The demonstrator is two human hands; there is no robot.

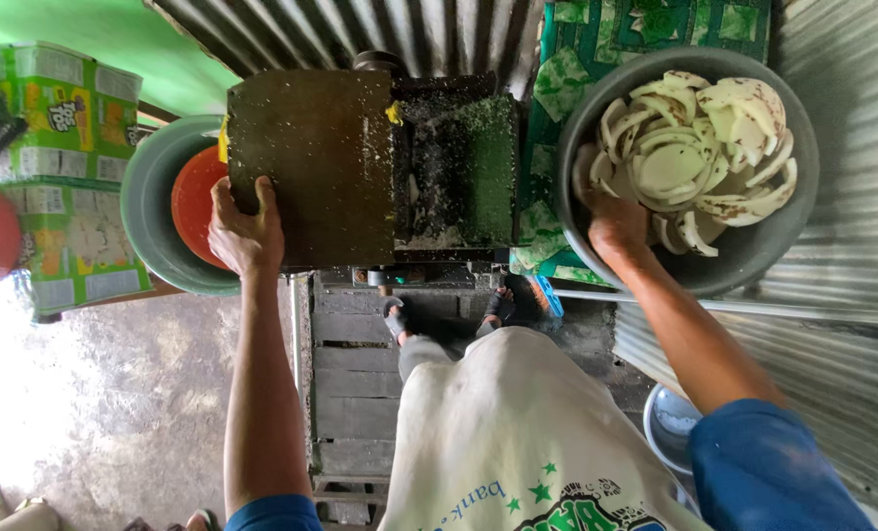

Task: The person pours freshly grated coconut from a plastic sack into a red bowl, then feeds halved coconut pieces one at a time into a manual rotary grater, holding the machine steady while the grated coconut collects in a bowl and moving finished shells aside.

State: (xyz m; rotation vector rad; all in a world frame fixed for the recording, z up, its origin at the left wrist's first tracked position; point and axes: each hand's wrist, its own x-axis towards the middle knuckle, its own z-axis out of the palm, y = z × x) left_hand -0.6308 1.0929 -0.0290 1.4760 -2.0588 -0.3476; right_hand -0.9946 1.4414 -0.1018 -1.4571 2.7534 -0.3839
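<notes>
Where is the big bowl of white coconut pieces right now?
The grey bowl sits at the upper right of the head view, beside the dark grating machine, with the person's right hand reaching into it.

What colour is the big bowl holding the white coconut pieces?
The bowl is dark grey, seen best in the head view; the right hand reaches into it.

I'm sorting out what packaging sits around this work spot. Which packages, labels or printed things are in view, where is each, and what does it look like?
Upper carton: far left top, boxy, green with yellow and white printed panels.
Lower carton: directly below it, left of the green basin, green with pale panels.
Printed shirt: bottom centre, cream cloth with green stars and blue lettering.
No screens or signs visible.
</notes>
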